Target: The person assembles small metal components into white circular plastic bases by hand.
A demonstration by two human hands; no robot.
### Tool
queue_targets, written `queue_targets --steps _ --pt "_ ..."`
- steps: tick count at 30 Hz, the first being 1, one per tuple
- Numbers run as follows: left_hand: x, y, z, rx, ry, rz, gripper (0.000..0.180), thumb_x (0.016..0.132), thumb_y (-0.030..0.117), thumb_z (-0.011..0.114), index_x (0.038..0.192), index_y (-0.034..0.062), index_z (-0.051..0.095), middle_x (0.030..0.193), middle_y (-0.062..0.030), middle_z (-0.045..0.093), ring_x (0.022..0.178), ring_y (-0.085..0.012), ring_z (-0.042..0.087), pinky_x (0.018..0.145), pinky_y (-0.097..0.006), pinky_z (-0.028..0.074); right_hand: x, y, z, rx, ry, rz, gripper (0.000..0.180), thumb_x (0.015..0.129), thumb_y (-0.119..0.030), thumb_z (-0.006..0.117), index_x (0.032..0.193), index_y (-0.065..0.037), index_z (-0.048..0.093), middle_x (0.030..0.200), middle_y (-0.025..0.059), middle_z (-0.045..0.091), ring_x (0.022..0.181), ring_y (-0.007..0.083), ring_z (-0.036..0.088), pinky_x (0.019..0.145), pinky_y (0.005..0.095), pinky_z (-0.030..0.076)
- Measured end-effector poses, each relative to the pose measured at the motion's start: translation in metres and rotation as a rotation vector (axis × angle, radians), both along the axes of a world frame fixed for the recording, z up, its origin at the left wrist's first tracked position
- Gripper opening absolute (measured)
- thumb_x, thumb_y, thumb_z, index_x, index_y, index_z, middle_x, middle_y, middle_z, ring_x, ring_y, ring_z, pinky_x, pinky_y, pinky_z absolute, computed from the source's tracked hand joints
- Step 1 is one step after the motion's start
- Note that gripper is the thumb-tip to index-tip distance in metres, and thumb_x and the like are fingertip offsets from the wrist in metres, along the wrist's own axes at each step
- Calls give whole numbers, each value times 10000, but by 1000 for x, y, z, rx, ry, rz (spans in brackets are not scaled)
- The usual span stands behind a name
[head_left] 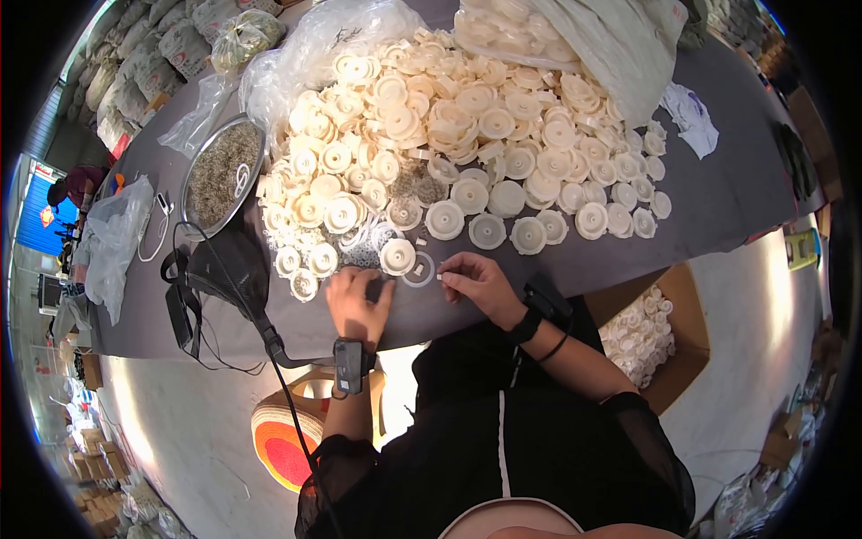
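A large heap of cream plastic discs (467, 126) covers the grey table (718, 198). My left hand (357, 301) rests near the table's front edge, fingers curled toward a small clear ring, beside one cream disc (397, 256). My right hand (476, 280) pinches a tiny white piece at its fingertips, next to a clear flat ring (418, 269) lying on the table. Several thin clear rings (364, 244) are scattered just beyond my left hand.
A round metal bowl (222, 171) of small metal bits stands at the left. A black bag (224, 269) with cords lies by my left hand. Clear plastic bags (557, 36) lie at the back. A cardboard box (651, 337) of cream discs sits on the floor at right.
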State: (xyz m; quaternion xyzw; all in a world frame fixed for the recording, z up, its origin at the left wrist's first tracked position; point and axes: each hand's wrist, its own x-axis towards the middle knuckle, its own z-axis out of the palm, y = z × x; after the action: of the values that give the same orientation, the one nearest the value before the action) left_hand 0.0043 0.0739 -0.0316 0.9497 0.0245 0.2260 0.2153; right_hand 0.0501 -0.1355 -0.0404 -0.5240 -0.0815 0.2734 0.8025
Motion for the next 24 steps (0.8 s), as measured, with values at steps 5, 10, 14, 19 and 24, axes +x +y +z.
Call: queue_targets --steps 5,10,14,19,24 --pt "2 0 -12 -70 104 -31 160 677 147 665 815 74 631 808 -68 560 811 -271 518 744 -374 385 -2 0 2 -14 -12 13 157 848 -120 582 963 -13 576 751 13 570 635 78 546 592 215 469" --pt "-15 -1 14 -193 62 8 125 695 42 646 815 49 614 806 -67 594 741 -226 554 698 -320 418 -3 -4 5 -7 72 43 197 851 -129 578 1003 -5 588 779 39 601 665 109 585 616 239 495" --pt "-15 -23 15 -729 51 -302 196 708 -68 638 887 9 614 813 -26 602 662 -72 491 618 -195 401 -7 8 6 118 156 74 195 849 -130 584 996 -2 588 786 53 609 682 134 603 613 248 501" --pt "-15 -36 19 -869 133 -270 170 731 -68 628 884 8 626 813 -10 612 676 -60 485 635 -191 397 -7 3 9 191 221 86 200 840 -129 601 985 7 588 789 69 616 681 159 618 600 266 511" --pt "-9 -41 16 -770 110 -329 177 718 -62 631 879 13 626 790 -42 612 655 -89 519 619 -209 424 -6 -3 10 181 229 89 205 835 -132 609 983 8 586 791 77 619 672 167 621 599 277 518"
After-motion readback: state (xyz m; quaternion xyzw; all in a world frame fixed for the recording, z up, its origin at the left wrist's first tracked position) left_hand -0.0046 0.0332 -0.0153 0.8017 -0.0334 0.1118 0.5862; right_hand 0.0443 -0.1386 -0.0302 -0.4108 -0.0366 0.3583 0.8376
